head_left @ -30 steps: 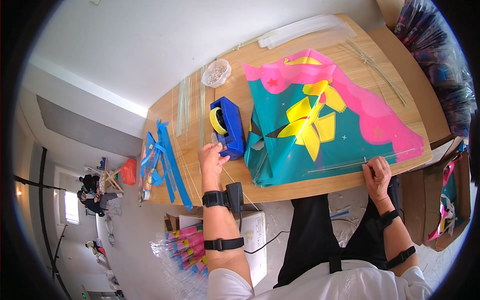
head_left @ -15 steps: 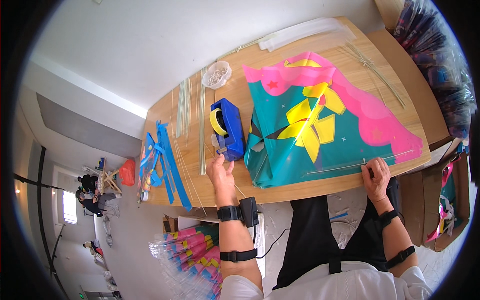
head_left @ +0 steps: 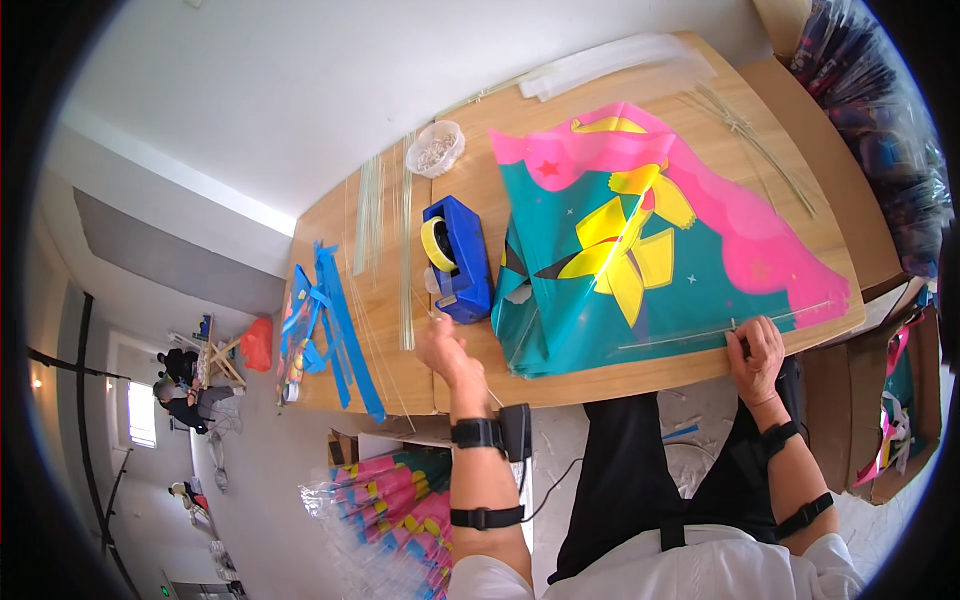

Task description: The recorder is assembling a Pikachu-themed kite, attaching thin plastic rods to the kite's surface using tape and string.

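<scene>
A teal, pink and yellow kite sail lies spread on the wooden table. My right hand rests on its near edge, fingers closed on a thin clear rod that runs along that edge. My left hand is just in front of a blue tape dispenser with a yellow roll, pinching a thin pale stick that slants across the table's near edge. Both wrists wear black bands.
Loose thin sticks lie left of the dispenser, blue strips at the table's left end. A clear bowl, clear plastic sleeves and more sticks sit farther back. Wrapped kites lie on the floor; a cardboard box stands right.
My left hand has drawn back from the tape dispenser toward the table's near edge, with the thin stick in its fingers. The right hand has stayed on the kite's edge.
</scene>
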A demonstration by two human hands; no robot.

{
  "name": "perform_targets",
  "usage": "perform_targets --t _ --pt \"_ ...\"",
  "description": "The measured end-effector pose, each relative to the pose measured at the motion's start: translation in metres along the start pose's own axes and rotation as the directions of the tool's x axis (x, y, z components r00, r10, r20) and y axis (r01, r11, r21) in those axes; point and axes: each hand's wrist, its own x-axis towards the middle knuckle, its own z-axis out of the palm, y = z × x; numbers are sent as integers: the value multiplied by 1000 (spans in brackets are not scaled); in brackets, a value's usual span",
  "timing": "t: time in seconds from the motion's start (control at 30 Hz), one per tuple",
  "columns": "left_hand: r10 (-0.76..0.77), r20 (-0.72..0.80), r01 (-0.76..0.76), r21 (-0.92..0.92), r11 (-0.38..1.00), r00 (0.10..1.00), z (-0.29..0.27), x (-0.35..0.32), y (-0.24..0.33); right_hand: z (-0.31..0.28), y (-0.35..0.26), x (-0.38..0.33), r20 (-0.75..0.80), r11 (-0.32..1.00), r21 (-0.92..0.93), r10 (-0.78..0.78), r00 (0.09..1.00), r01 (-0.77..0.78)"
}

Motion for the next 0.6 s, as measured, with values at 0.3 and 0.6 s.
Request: perform_targets --t 0.3,0.6 --pt "95 227 -156 269 950 969 16 33 53 1 -3 2 -12 1000 -7 -9 1000 9" --pt "52 223 -88 156 984 974 5 45 37 4 -3 0 -17 1000 -26 -11 1000 10"
